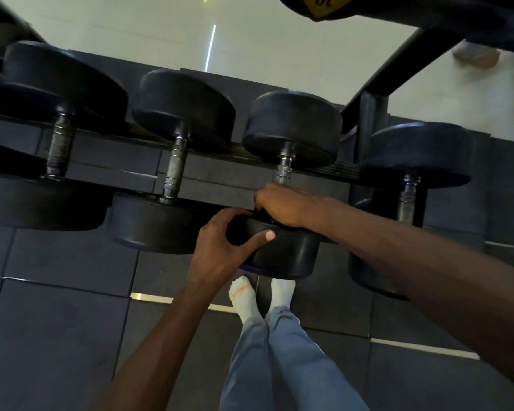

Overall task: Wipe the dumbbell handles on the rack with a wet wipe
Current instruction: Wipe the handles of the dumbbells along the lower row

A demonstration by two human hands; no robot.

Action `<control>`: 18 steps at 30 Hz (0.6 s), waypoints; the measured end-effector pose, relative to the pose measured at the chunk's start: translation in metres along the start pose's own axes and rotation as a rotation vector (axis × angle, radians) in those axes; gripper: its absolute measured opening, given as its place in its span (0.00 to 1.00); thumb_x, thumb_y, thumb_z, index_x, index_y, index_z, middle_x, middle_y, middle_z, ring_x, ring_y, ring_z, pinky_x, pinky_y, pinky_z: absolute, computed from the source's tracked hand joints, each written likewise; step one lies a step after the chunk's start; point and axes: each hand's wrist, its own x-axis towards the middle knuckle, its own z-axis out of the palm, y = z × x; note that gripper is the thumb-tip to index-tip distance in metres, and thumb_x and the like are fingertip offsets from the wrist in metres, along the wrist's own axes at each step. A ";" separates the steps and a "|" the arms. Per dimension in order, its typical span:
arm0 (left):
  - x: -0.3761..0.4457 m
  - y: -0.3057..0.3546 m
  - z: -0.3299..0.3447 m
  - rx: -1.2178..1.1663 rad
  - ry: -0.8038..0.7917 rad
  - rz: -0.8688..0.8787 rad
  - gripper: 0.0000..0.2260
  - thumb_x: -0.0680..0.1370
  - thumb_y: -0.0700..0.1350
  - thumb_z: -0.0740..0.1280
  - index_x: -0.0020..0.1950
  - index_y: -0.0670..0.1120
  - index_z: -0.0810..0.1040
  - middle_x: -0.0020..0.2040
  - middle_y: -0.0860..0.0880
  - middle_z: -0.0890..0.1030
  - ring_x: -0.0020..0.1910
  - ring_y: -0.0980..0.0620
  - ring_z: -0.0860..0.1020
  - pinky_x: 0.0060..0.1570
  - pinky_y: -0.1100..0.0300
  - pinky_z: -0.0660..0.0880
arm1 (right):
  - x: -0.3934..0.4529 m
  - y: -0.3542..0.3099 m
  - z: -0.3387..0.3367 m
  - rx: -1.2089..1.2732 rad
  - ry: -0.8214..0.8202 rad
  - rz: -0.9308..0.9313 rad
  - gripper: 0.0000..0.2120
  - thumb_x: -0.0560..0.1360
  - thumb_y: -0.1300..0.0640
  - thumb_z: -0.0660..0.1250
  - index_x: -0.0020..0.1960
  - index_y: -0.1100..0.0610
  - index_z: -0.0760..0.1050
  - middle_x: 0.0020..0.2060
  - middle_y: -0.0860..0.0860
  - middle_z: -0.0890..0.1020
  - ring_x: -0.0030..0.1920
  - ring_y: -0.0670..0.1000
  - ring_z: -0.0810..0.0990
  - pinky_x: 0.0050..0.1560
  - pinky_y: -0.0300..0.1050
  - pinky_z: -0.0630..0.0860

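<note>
Dumbbells sit in a row on rack (208,161); left hand (220,247) cups the third dumbbell (282,256) near head, fingers and thumb curled round it. Right hand (282,206) curls over its handle (284,170); wipe not visible. Yellow label (321,4) top right reads "10".

**Black dumbbells in a row on a dark rack**

Four dumbbells lie side by side across the rack (365,132), each with thick round black ends and a short, knurled metal handle. The leftmost dumbbell (58,143) and the second dumbbell (175,164) show worn, dull handles. The third dumbbell (291,129) has its handle partly covered. The fourth dumbbell (419,155) sits beyond the rack's upright post.
</note>
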 end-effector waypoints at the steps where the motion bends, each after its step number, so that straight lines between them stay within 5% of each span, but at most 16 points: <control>1: 0.000 -0.001 0.000 0.000 0.001 0.004 0.31 0.69 0.70 0.72 0.63 0.51 0.79 0.58 0.56 0.81 0.59 0.60 0.78 0.58 0.55 0.80 | -0.001 0.004 0.001 0.000 -0.047 0.000 0.09 0.80 0.51 0.58 0.53 0.49 0.76 0.47 0.48 0.73 0.50 0.52 0.77 0.53 0.50 0.77; 3: 0.000 -0.002 -0.001 -0.001 -0.005 0.011 0.30 0.69 0.70 0.73 0.63 0.52 0.80 0.57 0.56 0.81 0.58 0.59 0.79 0.58 0.54 0.80 | -0.012 0.011 -0.001 0.053 -0.031 -0.005 0.13 0.75 0.47 0.56 0.53 0.47 0.76 0.49 0.50 0.76 0.51 0.54 0.79 0.54 0.50 0.77; 6: -0.002 -0.004 0.000 -0.014 0.007 0.019 0.29 0.70 0.69 0.73 0.63 0.52 0.79 0.58 0.56 0.81 0.58 0.59 0.79 0.57 0.53 0.80 | -0.033 0.027 0.005 0.108 0.075 0.047 0.12 0.74 0.59 0.65 0.55 0.53 0.82 0.54 0.55 0.83 0.55 0.56 0.80 0.59 0.45 0.74; 11: -0.003 -0.007 0.003 -0.039 0.011 0.026 0.29 0.70 0.68 0.73 0.63 0.52 0.79 0.59 0.55 0.80 0.59 0.58 0.78 0.58 0.53 0.80 | -0.045 0.038 0.038 0.604 0.367 0.325 0.06 0.72 0.64 0.77 0.48 0.57 0.87 0.45 0.52 0.88 0.45 0.47 0.85 0.46 0.30 0.75; 15: -0.002 -0.005 0.002 -0.041 0.017 0.011 0.29 0.69 0.69 0.73 0.62 0.52 0.79 0.59 0.57 0.80 0.60 0.59 0.78 0.59 0.55 0.79 | -0.042 0.044 0.064 0.988 0.455 0.533 0.08 0.70 0.65 0.79 0.41 0.53 0.85 0.43 0.55 0.88 0.45 0.53 0.86 0.55 0.53 0.83; 18: -0.001 -0.003 0.001 -0.043 0.042 0.004 0.28 0.68 0.68 0.75 0.61 0.52 0.81 0.58 0.58 0.81 0.60 0.60 0.79 0.60 0.56 0.79 | -0.037 0.045 0.062 1.042 0.415 0.517 0.07 0.70 0.65 0.79 0.42 0.55 0.85 0.44 0.57 0.88 0.44 0.51 0.85 0.55 0.55 0.82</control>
